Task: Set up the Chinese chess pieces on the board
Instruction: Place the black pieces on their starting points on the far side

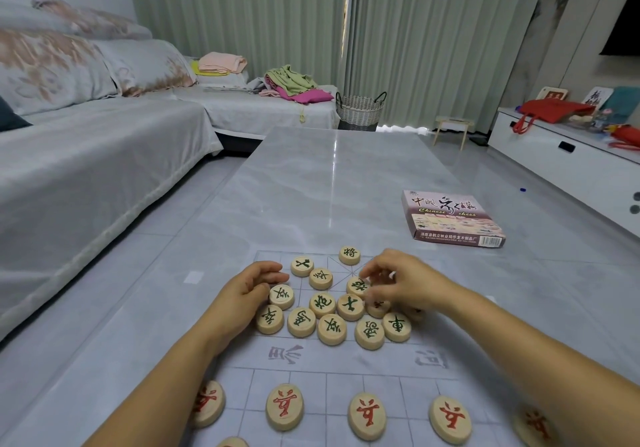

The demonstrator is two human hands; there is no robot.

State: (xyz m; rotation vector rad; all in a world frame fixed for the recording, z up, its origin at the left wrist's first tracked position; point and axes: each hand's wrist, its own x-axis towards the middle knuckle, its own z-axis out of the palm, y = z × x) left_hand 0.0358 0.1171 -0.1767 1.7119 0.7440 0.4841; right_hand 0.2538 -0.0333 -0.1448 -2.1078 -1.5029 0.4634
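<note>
A thin clear chess board sheet [381, 363] lies on the grey table. Several wooden discs with green characters [331, 329] crowd its far half, one [349, 255] alone on the far line. Red-character discs [284, 406] stand in a row on the near half. My left hand [247, 290] rests at the left of the cluster, its fingers curled, touching a green disc [282, 296]. My right hand [401, 280] hovers over the right of the cluster, with its fingertips pinching a green disc [357, 286]. More discs lie partly hidden under that hand.
The chess box [450, 219] lies on the table [311, 183] at the far right. A sofa [86, 155] runs along the left, a white cabinet [568, 166] along the right. A woven basket [360, 107] stands beyond the table's far end.
</note>
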